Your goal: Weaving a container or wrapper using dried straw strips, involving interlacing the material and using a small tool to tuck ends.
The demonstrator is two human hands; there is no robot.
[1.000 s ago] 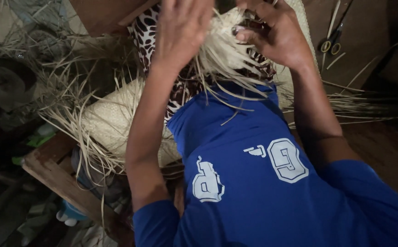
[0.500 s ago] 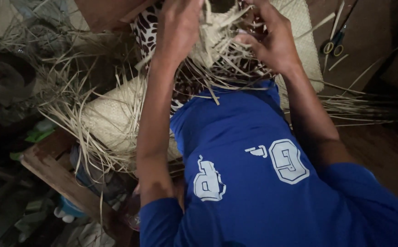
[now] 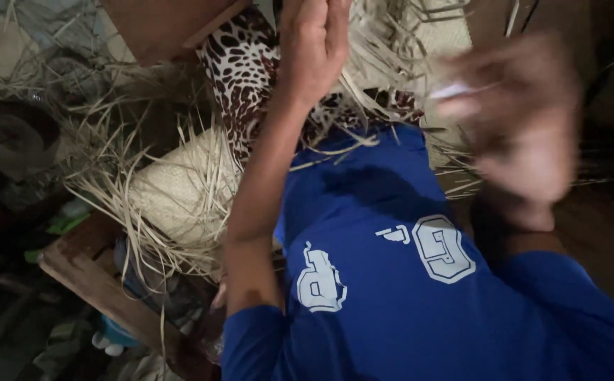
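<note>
Head view — two hands (image 3: pixel 314 42), one woven piece (image 3: pixel 384 42)

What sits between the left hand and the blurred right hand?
In the head view, loose straw strips of the woven piece fill the gap between the left hand and the right hand, above the blue shirt.

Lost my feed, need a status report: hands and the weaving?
Left hand on the woven straw piece. Right hand blurred, off it, grip unclear. Loose strands all around.
</note>
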